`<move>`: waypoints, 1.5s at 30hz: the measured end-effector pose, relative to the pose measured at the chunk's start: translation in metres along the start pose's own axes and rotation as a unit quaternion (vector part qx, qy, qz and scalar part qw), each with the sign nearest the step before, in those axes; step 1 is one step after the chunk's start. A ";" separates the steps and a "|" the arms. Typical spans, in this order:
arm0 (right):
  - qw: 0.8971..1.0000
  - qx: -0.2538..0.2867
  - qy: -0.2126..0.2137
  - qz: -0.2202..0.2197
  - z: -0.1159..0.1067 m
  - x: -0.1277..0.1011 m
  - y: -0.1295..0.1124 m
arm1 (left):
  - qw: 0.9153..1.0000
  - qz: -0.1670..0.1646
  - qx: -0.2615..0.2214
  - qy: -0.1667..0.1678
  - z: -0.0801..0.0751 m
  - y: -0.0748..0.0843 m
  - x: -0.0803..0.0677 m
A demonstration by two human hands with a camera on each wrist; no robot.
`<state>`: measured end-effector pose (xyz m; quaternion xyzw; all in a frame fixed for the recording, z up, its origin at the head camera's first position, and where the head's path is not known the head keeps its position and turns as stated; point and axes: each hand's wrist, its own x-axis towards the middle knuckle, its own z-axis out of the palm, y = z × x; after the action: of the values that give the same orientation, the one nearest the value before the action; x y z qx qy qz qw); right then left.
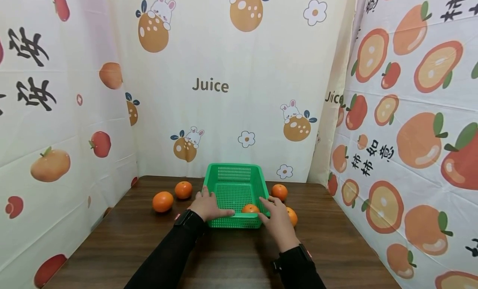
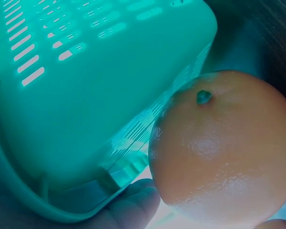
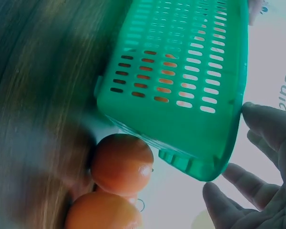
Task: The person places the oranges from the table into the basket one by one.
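A green plastic basket (image 1: 235,222) with slotted walls stands on the table between the two hands. One orange (image 1: 250,208) lies inside it, by the front wall. The left hand (image 1: 210,206) is at the basket's near left corner, thumb stretched along the front rim and fingers by the left side. At the near right corner is the right hand (image 1: 278,218); in the right wrist view its thumb and fingertips touch the rim, spread and fairly straight. Close to the left hand, outside the basket, a large orange (image 2: 224,148) with a green stem end fills the left wrist view.
Two oranges, one nearer (image 1: 162,202) and one farther (image 1: 183,190), sit left of the basket. To its right are a farther orange (image 1: 279,192) and a nearer orange (image 1: 292,217), partly behind the right hand. Printed cloth (image 1: 231,115) hangs behind the wooden table (image 1: 231,260).
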<state>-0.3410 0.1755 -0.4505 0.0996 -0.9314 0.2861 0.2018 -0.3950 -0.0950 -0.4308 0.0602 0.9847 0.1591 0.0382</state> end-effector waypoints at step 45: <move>0.998 -0.036 0.043 0.020 -0.033 -0.029 0.030 | 1.000 0.006 -0.007 0.001 0.000 -0.002 0.001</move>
<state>-0.3137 0.2206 -0.4531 0.0612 -0.9333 0.2607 0.2391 -0.3963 -0.0965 -0.4317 0.0660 0.9832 0.1660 0.0364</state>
